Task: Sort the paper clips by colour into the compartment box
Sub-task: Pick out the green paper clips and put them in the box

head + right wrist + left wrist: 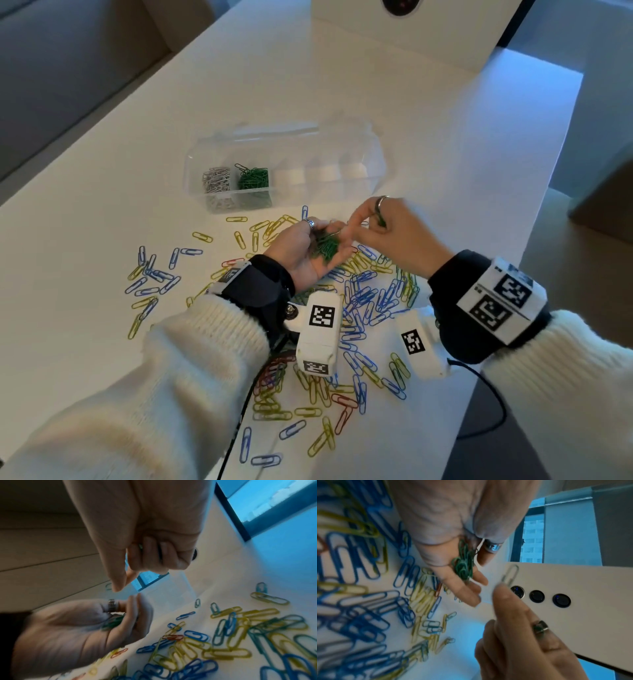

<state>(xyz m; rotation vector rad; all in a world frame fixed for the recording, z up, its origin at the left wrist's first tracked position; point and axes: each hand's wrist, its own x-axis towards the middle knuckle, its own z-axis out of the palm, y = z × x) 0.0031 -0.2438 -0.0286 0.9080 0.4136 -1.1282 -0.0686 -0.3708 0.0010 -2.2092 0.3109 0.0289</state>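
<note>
- The compartment box (284,171), toward the table's (394,102) far edge, holds silver and green clips in its leftmost compartments.
- The left hand (308,251) cups green paper clips (327,245) palm-up over the loose pile (363,308).
- The right hand (394,233) pinches one clip (509,576).

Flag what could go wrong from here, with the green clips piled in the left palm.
1. The left hand cups a loose pile of green clips on a half-open palm above the table; tilting it could spill them back into the mixed clips.

2. The right hand pinches a single clip that looks silver-grey in the left wrist view; adding it to the green pile would mix colours.

3. The green compartment of the box already looks heaped, so a handful could overflow.
</note>
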